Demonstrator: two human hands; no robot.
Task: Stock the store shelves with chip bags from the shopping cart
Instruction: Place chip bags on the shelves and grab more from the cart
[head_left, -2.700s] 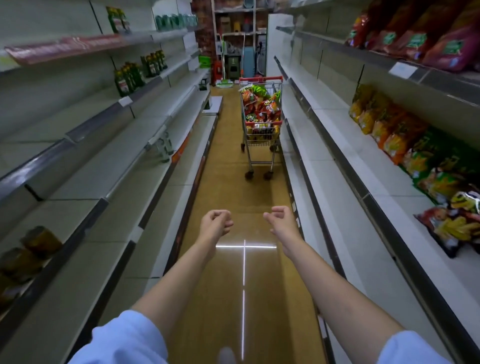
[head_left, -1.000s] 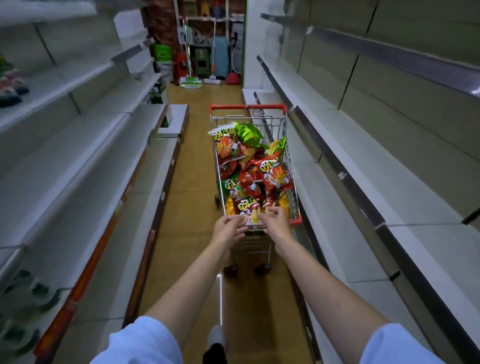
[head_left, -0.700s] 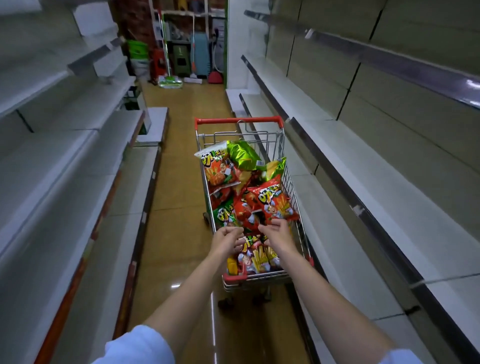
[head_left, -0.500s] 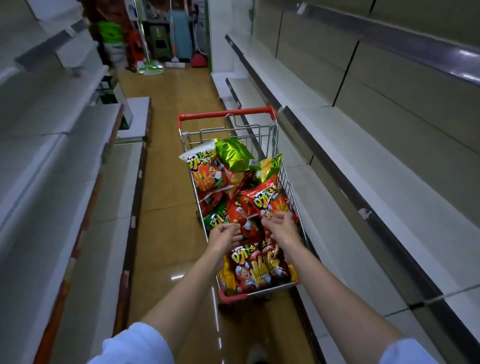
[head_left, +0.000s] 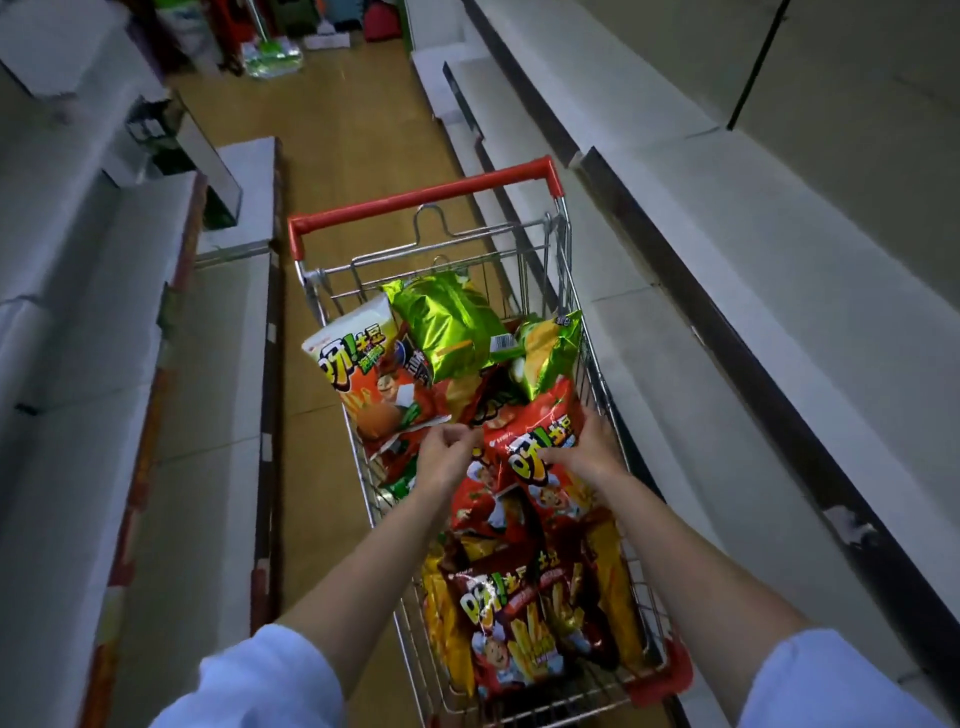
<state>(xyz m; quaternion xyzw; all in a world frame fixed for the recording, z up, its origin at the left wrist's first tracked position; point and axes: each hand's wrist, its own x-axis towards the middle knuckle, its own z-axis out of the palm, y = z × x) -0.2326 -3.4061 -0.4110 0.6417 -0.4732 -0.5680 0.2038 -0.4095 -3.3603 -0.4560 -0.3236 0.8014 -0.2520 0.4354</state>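
Note:
A wire shopping cart (head_left: 563, 270) with a red handle stands in the aisle below me, piled with chip bags. A red chip bag (head_left: 540, 434) lies on top near the middle. My right hand (head_left: 584, 452) grips its right edge, thumb on the front. My left hand (head_left: 447, 452) pinches the bag's upper left corner. Behind it lie a green foil bag (head_left: 447, 322) and a white-and-orange bag (head_left: 374, 384). A dark red bag (head_left: 509, 618) sits at the near end.
Bare grey shelves run along both sides: the right shelf (head_left: 779, 291) close beside the cart, the left shelf (head_left: 93, 291) across the brown floor (head_left: 322, 171). A green mop and cleaning gear stand at the far end of the aisle.
I walked up the aisle to the cart. Both hands moved forward over the bags, and now they hold the red bag on top.

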